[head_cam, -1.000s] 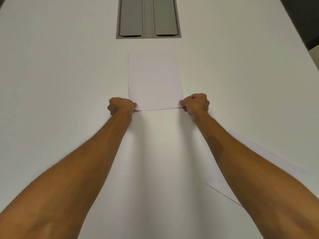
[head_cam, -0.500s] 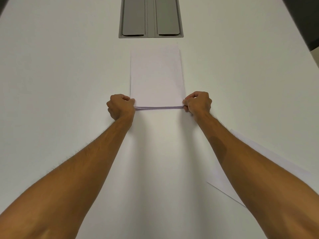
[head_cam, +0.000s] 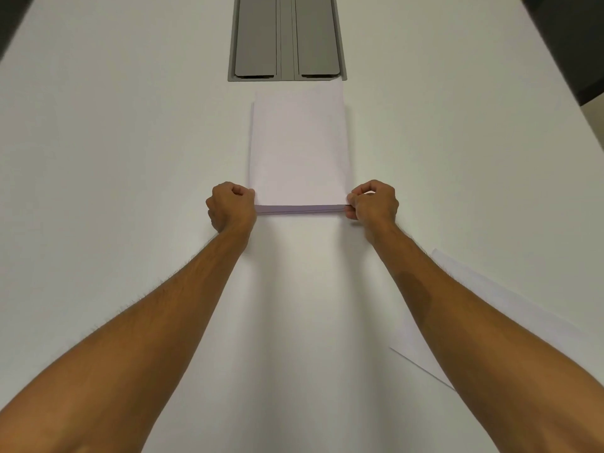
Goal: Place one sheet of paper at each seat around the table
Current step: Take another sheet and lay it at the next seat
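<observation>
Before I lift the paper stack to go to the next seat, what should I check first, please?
1. Right hand pinches the paper stack at its near right corner: ok.
2. Left hand grips the near left corner: ok.
3. Stack edges flush: not ok, the left edge is slightly stepped.
4. Single sheet laid on the table at this seat: ok.
5. Next seat free: cannot tell, out of view.

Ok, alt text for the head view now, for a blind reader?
The left hand and right hand grip the near corners of a paper stack lying on a white table. A single sheet lies nearer, partly hidden by the right forearm; a grey hatch sits beyond the stack.
</observation>
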{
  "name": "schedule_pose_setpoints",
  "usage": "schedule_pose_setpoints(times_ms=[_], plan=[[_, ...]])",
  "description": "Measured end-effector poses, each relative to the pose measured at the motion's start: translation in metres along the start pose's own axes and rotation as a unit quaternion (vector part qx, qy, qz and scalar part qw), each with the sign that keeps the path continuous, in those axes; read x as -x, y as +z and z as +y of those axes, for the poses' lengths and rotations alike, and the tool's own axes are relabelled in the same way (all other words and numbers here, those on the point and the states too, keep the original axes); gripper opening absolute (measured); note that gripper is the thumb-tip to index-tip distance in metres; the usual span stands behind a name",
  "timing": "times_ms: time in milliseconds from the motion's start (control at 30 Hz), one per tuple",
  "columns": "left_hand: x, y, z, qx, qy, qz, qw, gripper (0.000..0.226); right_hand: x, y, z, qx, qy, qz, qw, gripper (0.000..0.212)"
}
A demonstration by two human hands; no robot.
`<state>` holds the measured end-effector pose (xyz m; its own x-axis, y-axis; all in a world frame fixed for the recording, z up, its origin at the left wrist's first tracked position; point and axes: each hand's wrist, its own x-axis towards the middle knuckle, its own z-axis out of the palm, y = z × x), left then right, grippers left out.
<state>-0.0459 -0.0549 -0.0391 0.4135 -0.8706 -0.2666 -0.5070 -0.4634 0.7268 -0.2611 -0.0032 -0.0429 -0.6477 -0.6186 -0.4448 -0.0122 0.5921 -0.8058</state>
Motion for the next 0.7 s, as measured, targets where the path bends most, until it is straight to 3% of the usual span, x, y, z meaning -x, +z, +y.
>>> schedule_pose_setpoints(times_ms=[67,200,367,567,700], plan=[[0.001,-0.001,-0.002,0.032,-0.008,-0.003,0.999,0.002,0.003,-0.002,0.0,-0.043,0.014,-0.025,0.999,0.019],[-0.001,-0.011,-0.006,0.108,-0.026,-0.018,0.994,0.017,0.013,-0.006,-0.001,-0.115,0.023,-0.065,0.991,0.027],[0.009,-0.04,-0.006,0.194,-0.025,-0.022,0.98,0.008,0.04,-0.009,-0.006,-0.172,0.028,-0.101,0.98,0.035],[0.031,-0.083,-0.007,0.364,-0.102,-0.046,0.925,0.015,0.094,-0.008,-0.012,-0.224,-0.005,-0.135,0.965,0.034],[0.059,-0.105,-0.011,0.405,-0.094,-0.088,0.905,0.018,0.139,-0.003,-0.01,-0.271,-0.017,-0.153,0.95,0.032]])
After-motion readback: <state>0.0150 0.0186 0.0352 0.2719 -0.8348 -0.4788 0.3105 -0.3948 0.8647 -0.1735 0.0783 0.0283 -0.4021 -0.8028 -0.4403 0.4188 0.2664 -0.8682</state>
